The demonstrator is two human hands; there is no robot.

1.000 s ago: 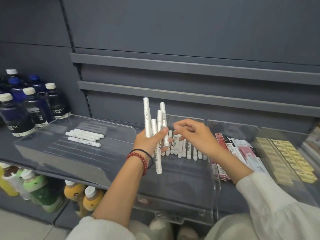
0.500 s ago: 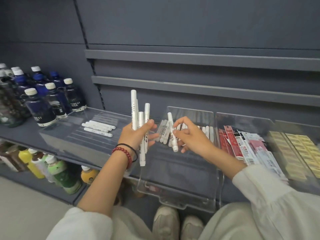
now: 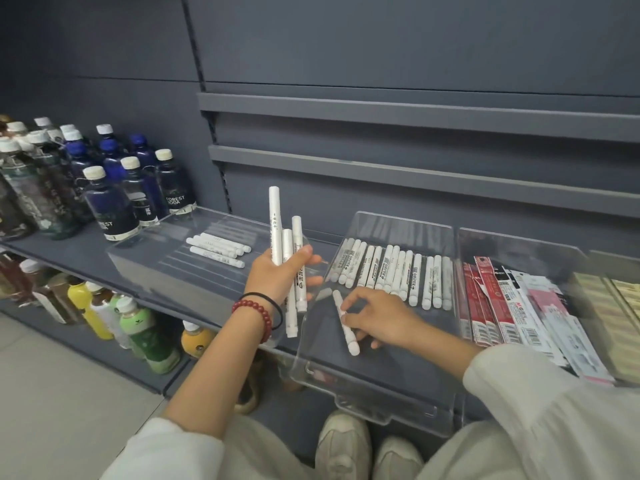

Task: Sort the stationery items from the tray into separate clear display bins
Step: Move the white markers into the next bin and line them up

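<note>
A: Head view, big stuff first. What sat around the hands?

B: Grey shelf [image 3: 69,247] ran under both hands. Left clear bin [image 3: 156,271] lay beyond and left of the left hand [image 3: 277,275]. Middle clear bin [image 3: 381,407] sat under the right hand [image 3: 381,320]. Third bin [image 3: 519,244] stood right of that hand and held red and white packets [image 3: 502,299]. Dark bottles [image 3: 114,209] stood far left of the left hand.

A: Markers?

B: Row of white markers [image 3: 391,271] lay side by side at the back of the middle bin, just beyond the right hand's fingers. A few loose markers [image 3: 218,249] lay in the left bin, beyond the left hand.

A: Left hand state?

B: Curled round a bundle of white markers [image 3: 275,223], roughly upright, raised about where the left and middle bins met. At least three; exact count unclear.

A: Right?

B: Fingertips pinched a single marker [image 3: 344,327], slanted, low over the middle bin's floor, nearer the person than the row. Whether it touched the floor, couldn't tell.

A: Small bits?

B: Red bead bracelet [image 3: 256,311] and a black band sat on the left wrist.
</note>
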